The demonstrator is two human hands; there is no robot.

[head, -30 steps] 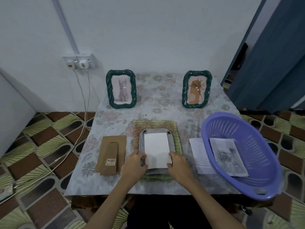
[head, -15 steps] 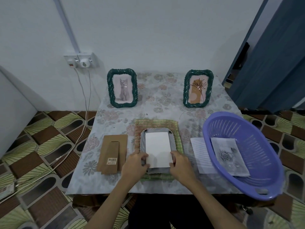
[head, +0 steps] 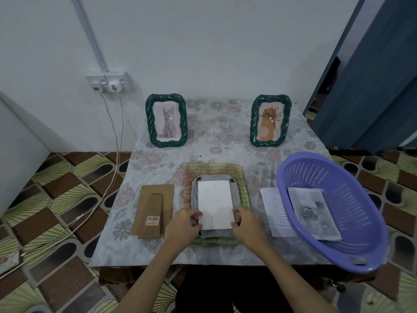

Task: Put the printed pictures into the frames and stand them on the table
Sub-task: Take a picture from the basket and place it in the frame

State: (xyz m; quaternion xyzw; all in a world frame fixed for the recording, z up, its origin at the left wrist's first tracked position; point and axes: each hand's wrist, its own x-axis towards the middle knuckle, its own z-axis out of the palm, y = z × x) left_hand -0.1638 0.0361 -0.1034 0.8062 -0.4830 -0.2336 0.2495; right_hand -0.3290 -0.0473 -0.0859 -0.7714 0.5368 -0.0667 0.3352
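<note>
A grey frame (head: 236, 191) lies face down on a green mat (head: 213, 169) near the table's front. A white print (head: 215, 201), blank side up, lies in its opening. My left hand (head: 184, 224) pinches the print's lower left edge, and my right hand (head: 246, 224) pinches its lower right edge. Two green rope-edged frames stand at the back: one with a cat picture (head: 167, 120), one with a flower picture (head: 270, 120). A brown cardboard frame back (head: 154, 211) with its stand lies flat to the left.
A purple plastic basket (head: 352, 199) sits at the right, overhanging the table edge, with a rose print (head: 312, 212) inside. A white lined sheet (head: 274, 211) lies beside it. A wall socket (head: 108, 84) with cables is at the left; a blue door stands at the right.
Both hands have stayed at the print's lower corners, with the print shifted slightly in the frame's opening. The camera view moved a little.
</note>
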